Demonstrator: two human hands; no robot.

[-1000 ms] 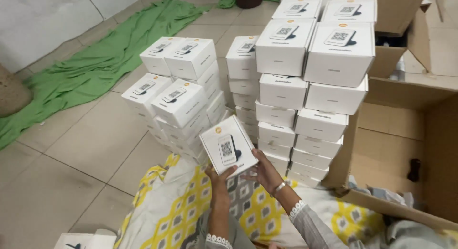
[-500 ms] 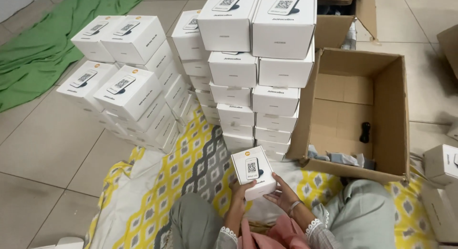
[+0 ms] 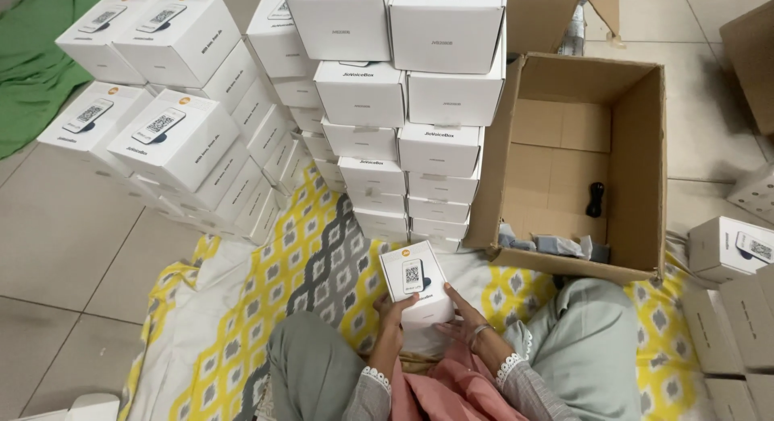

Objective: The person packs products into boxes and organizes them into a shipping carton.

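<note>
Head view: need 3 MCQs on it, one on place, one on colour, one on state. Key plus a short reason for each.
1. Where is the open cardboard carton relative to the tall stack of white boxes?
A. To its right
B. To its left
C. On top of it

2. What colour is the cloth at the top left of the floor?
A. Red
B. Green
C. Blue

3. How is the small white box held?
A. Left hand only
B. Lying on the mat, untouched
C. Both hands

Key: 1 A, the carton sits right of the stack; 2 B, the cloth is plainly green; 3 C, the left hand and right hand both grip the box.
</note>
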